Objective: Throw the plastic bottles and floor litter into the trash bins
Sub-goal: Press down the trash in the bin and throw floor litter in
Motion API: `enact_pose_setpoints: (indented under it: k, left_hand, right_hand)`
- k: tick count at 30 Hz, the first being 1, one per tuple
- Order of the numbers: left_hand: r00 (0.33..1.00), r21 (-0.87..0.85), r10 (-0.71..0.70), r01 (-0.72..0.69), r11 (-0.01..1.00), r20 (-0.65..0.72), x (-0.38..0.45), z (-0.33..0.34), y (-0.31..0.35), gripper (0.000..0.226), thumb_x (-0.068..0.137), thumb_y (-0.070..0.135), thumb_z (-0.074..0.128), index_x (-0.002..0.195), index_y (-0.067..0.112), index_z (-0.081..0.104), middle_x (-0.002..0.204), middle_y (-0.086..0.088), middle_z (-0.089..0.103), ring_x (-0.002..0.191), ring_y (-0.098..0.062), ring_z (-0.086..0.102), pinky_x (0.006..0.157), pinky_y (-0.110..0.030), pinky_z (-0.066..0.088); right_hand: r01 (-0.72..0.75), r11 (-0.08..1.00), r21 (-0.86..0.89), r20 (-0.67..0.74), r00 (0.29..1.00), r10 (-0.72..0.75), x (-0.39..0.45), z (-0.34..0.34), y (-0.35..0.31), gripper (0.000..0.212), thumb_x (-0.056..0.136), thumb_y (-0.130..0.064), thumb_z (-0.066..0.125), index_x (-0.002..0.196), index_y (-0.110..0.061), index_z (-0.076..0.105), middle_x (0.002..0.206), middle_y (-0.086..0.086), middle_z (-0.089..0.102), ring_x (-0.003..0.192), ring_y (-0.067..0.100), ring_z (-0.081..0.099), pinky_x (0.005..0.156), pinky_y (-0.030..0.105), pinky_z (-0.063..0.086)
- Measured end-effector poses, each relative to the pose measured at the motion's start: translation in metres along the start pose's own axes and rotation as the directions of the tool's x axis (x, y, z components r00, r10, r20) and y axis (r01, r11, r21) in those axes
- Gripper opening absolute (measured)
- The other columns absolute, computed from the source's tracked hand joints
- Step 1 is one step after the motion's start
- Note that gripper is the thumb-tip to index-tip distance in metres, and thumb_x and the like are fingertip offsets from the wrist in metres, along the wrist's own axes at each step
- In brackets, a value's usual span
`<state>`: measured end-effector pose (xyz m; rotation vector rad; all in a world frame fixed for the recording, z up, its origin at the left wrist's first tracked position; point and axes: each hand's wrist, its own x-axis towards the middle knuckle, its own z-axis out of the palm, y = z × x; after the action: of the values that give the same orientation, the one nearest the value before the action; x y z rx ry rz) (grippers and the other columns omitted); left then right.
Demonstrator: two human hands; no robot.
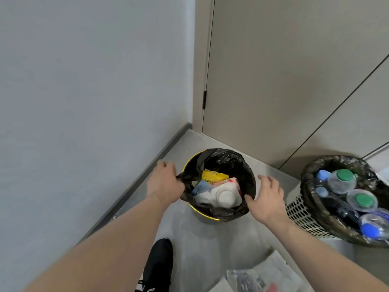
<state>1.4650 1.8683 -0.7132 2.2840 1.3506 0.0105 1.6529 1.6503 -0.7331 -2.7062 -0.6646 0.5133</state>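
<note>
Down in the corner of the floor (210,239), where the grey wall (84,81) meets the beige door (284,70), a yellow-rimmed bin (207,218) is being worked on with both hands. A bunched fold of the black liner (229,163) is gripped by the left hand (164,184) at the bin's left rim, fingers clenched round the plastic. At the right rim, the liner's edge is touched by the right hand (267,197): the thumb is tucked against the bag while the fingers are spread and only loosely curved, so no firm grasp is seen there. Inside the bag, litter is already lodged: a yellow wrapper (213,175), a blue scrap (202,186) and a crumpled white container (223,196).

Just to the right, near the door, a white perforated bin (303,216) is seen with its own dark liner (328,163), and the plastic bottles (345,182) are packed into it, green and blue caps facing up. At the near edge of the floor, a sheet of newspaper (263,277) is spread flat, and a black shoe (160,264) is planted beside it.
</note>
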Motion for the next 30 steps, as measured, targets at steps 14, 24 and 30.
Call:
enact_pose_setpoints:
  k: [14,24,30]
  left_hand:
    - [0.951,0.452,0.245,-0.306,0.837,0.191,0.022,0.044,0.015,0.046,0.087,0.029,0.066,0.131,0.022,0.055,0.126,-0.003,0.059,0.121,-0.029,0.045,0.098,-0.041,0.043]
    - [0.995,0.085,0.096,-0.099,0.992,0.037,0.015,0.025,0.015,0.035,0.083,-0.007,0.054,0.113,0.011,0.055,0.116,-0.010,0.050,0.095,-0.037,0.061,0.081,-0.048,0.057]
    - [0.998,-0.116,-0.016,0.010,0.993,-0.052,0.015,-0.009,0.009,0.030,0.076,-0.002,0.062,0.095,0.021,0.069,0.097,-0.001,0.068,0.084,-0.021,0.064,0.074,-0.029,0.052]
  right_hand:
    - [-0.160,0.884,0.439,0.126,0.985,0.116,-0.001,0.042,0.009,0.062,0.086,-0.020,0.069,0.141,-0.033,0.042,0.113,0.001,0.067,0.097,0.038,0.071,0.085,0.052,0.060]
    - [-0.387,0.697,0.604,0.138,0.912,0.386,-0.015,0.049,0.017,0.027,0.086,-0.026,0.080,0.095,-0.012,0.058,0.059,0.010,0.071,0.054,0.029,0.073,0.067,0.052,0.064]
    - [-0.315,0.684,0.658,0.095,0.936,0.340,-0.023,0.041,0.018,0.013,0.091,-0.014,0.073,0.084,-0.008,0.064,0.061,0.010,0.071,0.055,0.028,0.071,0.070,0.052,0.064]
